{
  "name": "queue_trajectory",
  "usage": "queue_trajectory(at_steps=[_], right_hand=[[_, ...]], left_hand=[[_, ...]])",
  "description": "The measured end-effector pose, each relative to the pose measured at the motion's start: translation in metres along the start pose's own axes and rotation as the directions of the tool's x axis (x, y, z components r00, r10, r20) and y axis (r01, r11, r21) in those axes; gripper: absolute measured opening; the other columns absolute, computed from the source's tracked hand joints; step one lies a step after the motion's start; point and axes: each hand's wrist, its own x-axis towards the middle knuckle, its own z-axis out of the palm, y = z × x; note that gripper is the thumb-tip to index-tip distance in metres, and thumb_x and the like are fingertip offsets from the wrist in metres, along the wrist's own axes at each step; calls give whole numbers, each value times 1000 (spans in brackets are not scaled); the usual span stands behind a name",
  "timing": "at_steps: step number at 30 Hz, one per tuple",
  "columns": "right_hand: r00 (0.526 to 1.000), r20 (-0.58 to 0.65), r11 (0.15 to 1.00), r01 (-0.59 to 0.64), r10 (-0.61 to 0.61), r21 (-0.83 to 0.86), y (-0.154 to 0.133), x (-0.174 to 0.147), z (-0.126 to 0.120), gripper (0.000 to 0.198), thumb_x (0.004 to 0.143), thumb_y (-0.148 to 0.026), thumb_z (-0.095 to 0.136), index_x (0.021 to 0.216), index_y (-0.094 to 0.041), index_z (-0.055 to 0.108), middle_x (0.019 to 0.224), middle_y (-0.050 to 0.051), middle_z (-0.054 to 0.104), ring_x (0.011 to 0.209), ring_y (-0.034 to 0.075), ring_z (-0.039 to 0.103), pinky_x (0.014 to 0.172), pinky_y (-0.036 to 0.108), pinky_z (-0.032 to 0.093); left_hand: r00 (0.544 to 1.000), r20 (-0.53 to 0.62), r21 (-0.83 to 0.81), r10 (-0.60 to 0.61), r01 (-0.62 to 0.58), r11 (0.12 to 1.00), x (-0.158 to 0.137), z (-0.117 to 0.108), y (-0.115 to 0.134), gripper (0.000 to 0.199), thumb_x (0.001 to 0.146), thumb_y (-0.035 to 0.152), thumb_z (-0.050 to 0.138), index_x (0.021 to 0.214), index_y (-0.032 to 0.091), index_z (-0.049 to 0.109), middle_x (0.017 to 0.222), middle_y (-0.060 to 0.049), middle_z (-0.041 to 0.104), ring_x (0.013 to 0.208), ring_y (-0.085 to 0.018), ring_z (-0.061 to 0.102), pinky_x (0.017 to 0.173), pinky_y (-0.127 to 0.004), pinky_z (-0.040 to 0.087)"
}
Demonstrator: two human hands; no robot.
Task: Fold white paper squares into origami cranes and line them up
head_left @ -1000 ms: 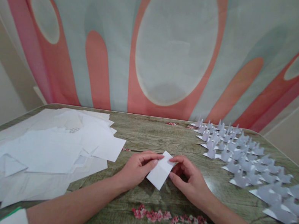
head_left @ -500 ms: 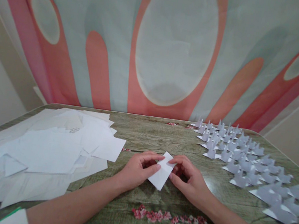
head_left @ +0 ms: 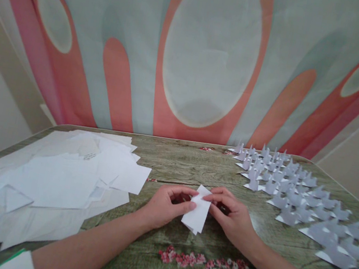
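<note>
A small folded piece of white paper (head_left: 198, 214) is held between both hands over the middle of the table. My left hand (head_left: 169, 204) pinches its left edge, with the thumb lying on the front face and the fingers behind. My right hand (head_left: 230, 211) grips the upper right edge between thumb and fingers. The paper is tilted, its layers slightly parted at the lower end. Part of its back is hidden by the fingers.
A spread pile of white paper sheets (head_left: 63, 179) covers the table's left side. Several rows of folded paper birds (head_left: 293, 196) stand on the right. The wood-patterned table (head_left: 174, 161) bears printed pink flowers (head_left: 182, 258) and meets a patterned backdrop (head_left: 211, 52) behind.
The folded paper has turned and come slightly nearer, and now looks narrower with its lower layers parted. Both hands still hold it, the right having shifted a little.
</note>
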Motion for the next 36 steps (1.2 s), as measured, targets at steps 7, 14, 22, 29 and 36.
queue_trajectory(at_steps=[7,14,22,29,36], right_hand=[[988,-110,988,98,-111,-117,-2,-4,0,21,77,-13,55,90,-25,66,89,3,53,83,16,55,63,24,45],[981,-115,976,134,-155,-173,-2,-4,0,21,77,-12,55,91,-24,66,88,3,53,82,16,56,64,25,46],[983,-94,973,139,-158,-186,-3,-4,-1,21,78,-13,55,93,-23,66,87,3,53,80,15,55,64,25,46],[990,-86,985,101,-113,-137,-3,-3,-1,19,79,-16,55,93,-24,66,86,4,55,81,15,56,64,25,46],[991,-66,986,110,-118,-125,-5,-5,0,18,79,-20,55,92,-24,67,79,3,56,73,15,55,63,26,45]], left_hand=[[1000,-19,-34,2,-2,999,1,1,0,32,68,29,70,95,13,61,86,-6,65,72,-14,57,66,-26,45],[999,-44,42,-19,21,999,1,1,-1,30,70,31,67,94,14,65,82,-6,66,69,-14,56,64,-25,44],[995,-79,88,56,-49,995,0,0,10,20,74,28,63,87,14,70,92,-8,67,84,-18,59,75,-27,44],[1000,-16,-37,25,-25,999,0,0,7,26,72,28,66,96,16,67,104,-8,64,87,-18,59,76,-27,45],[999,39,2,16,-16,1000,0,-1,4,31,71,31,68,98,17,66,102,-8,62,81,-16,59,68,-24,45]])
